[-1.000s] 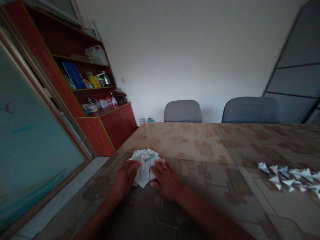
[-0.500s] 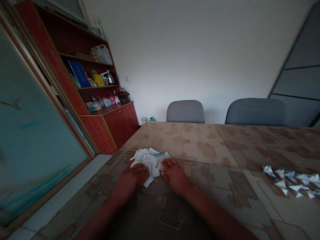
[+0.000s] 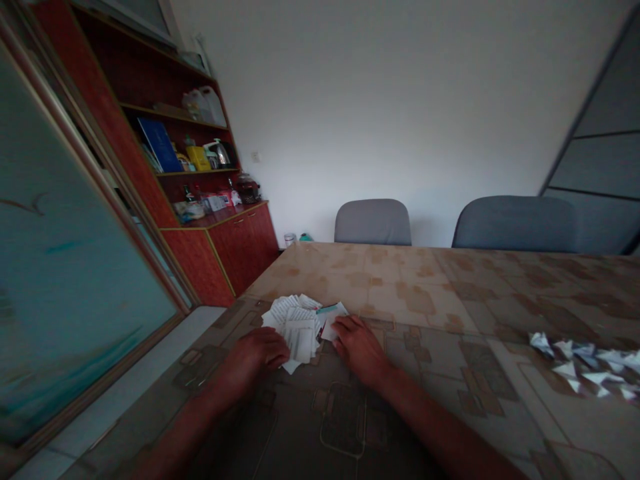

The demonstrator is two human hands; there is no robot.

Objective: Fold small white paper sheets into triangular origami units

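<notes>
The paper pile (image 3: 301, 339), a loose fan of white printed slips, lies on the patterned table (image 3: 400, 287) between the two hands. The left hand (image 3: 257, 352) is at the pile's left edge, fingers curled together — whether they pinch a slip, I cannot tell. Just right of the pile, partly against it, lies a small sheet (image 3: 330, 323) with a green strip along its top. The right hand (image 3: 361, 350) has its fingertips on that sheet's right side; the thumb is bent beneath, and I cannot tell whether it pinches the paper or only presses. Well to the right of the pile sits a cluster of folded white paper pieces (image 3: 613, 360). Beyond the pile, past the table's far edge, stand a nearer grey chair (image 3: 373, 223) and a darker chair (image 3: 515, 223) farther right.
</notes>
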